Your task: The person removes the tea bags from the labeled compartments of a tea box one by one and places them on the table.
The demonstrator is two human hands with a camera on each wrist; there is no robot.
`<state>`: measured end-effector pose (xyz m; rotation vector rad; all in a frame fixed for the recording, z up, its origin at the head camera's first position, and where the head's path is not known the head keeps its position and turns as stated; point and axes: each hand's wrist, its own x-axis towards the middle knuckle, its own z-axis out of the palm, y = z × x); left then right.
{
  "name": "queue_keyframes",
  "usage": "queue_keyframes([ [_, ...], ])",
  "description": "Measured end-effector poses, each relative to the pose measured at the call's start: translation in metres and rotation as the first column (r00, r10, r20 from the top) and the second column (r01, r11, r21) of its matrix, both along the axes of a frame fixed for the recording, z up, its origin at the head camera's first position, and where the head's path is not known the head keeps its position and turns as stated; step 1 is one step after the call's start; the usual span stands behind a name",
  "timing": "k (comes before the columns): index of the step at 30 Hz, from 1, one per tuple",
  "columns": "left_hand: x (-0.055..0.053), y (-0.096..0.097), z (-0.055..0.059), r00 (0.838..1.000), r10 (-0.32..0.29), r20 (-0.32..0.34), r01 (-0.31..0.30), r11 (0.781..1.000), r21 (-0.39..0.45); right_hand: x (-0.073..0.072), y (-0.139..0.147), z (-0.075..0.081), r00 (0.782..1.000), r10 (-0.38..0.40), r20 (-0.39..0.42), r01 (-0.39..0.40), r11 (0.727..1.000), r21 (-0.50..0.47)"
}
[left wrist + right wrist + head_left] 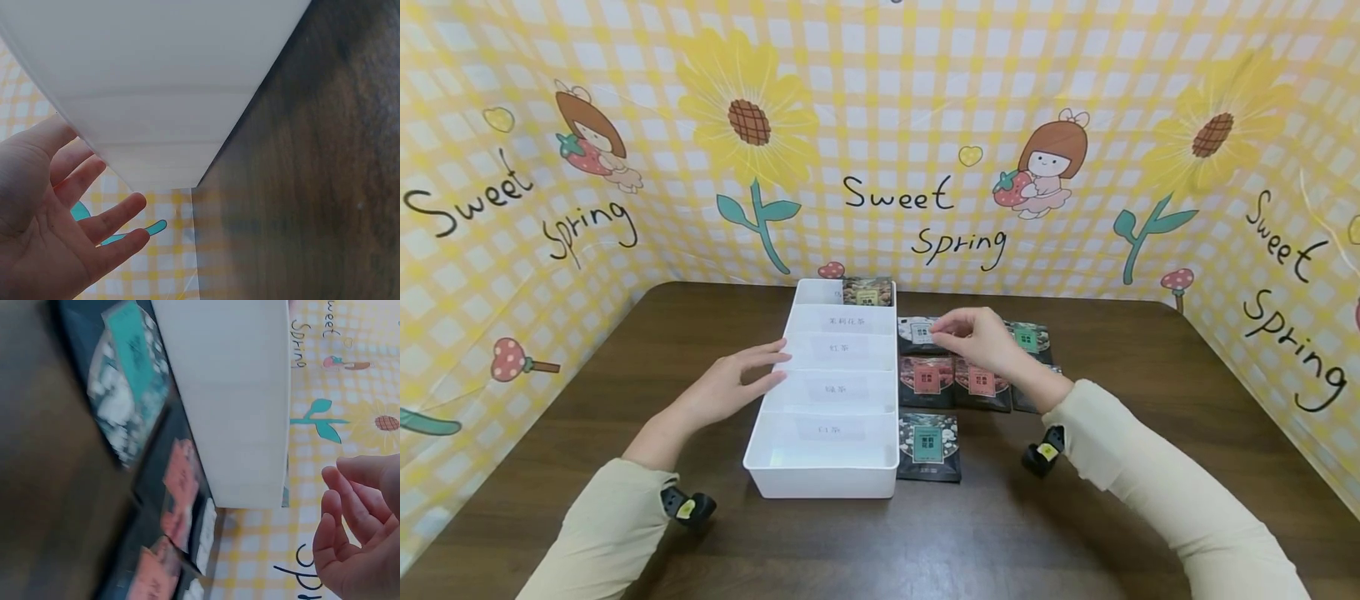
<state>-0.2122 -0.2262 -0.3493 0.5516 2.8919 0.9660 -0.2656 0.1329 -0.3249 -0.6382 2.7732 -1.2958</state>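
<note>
A long white divided box [822, 482] stands on the table, its compartments marked with paper labels. My left hand [718, 387] rests its fingertips on the box's left rim; in the left wrist view the fingers are spread and loosely bent. To the right of the box, my right hand [981, 337] hovers over the back row of tea sachets, holding nothing. Its thumb and forefinger come close together in the right wrist view. Beneath it lies a white-labelled sachet [913, 332], partly covered by the fingers. One yellow-labelled sachet [868, 292] stands in the rearmost compartment.
Two red-labelled sachets [927, 379] lie side by side, with another half hidden under the right wrist. A green-labelled sachet [1032, 337] lies behind that wrist. Nearer the front is a teal-labelled sachet [928, 446]. A patterned cloth [880, 108] encloses the table's back and sides.
</note>
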Motion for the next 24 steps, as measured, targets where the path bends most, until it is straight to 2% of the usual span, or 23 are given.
queue_keyframes([
  [3, 0.001, 0.001, -0.001, 1.0, 0.001, -0.028, -0.001, 1.0, -0.001, -0.01, -0.004, 0.005, 0.999, -0.012, -0.034, 0.012, 1.0, -0.003],
  [7, 0.001, 0.001, -0.001, 1.0, 0.003, -0.028, -0.003, 1.0, 0.005, -0.026, -0.01, 0.008, 0.997, -0.012, -0.076, 0.01, 1.0, -0.027],
  [14, -0.001, -0.002, -0.003, 1.0, -0.002, -0.008, 0.002, 1.0, -0.004, -0.052, -0.023, 0.004, 0.995, -0.058, -0.077, 0.054, 0.997, -0.053],
  [24, -0.003, -0.002, -0.004, 1.0, -0.002, 0.001, 0.002, 1.0, -0.002, -0.076, -0.036, 0.001, 0.994, -0.081, -0.067, 0.08, 0.997, -0.025],
])
